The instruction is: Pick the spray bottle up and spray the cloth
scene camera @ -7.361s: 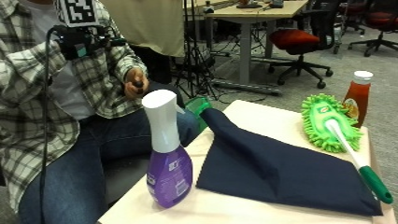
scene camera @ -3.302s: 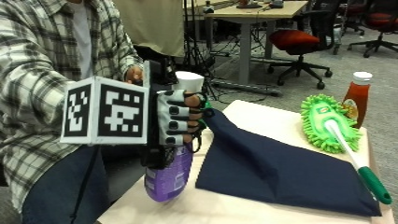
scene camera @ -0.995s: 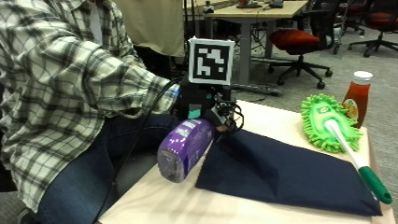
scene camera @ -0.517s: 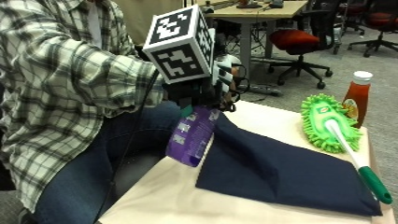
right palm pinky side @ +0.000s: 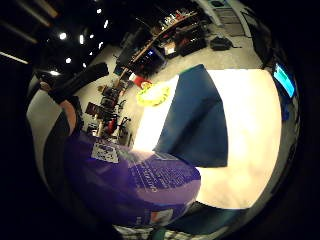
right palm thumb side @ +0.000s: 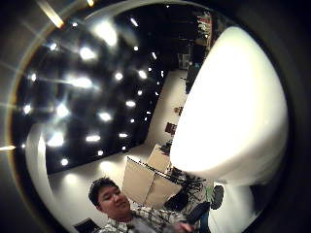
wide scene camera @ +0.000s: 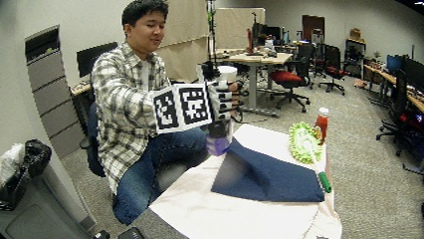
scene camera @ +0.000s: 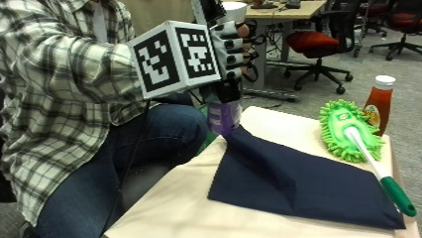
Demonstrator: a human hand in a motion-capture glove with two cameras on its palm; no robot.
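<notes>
the table (scene camera: 191,198) carries a dark blue cloth (scene camera: 296,181) spread flat across its middle, one corner reaching toward the person's side. along the cloth's far edge lies a green duster (scene camera: 348,130), fluffy head near the table's back edge and its white and green handle running out toward the front corner. just behind the duster head stands a bottle of red sauce (scene camera: 378,103) with a white cap, upright. the spray bottle (scene camera: 224,115) is off the table, held upright in the air above the near corner of the cloth, its purple body showing below the glove and its white top above it. the gloved right hand (scene camera: 227,44) has its fingers wrapped round the bottle's upper part. how full the bottle is cannot be told.
</notes>
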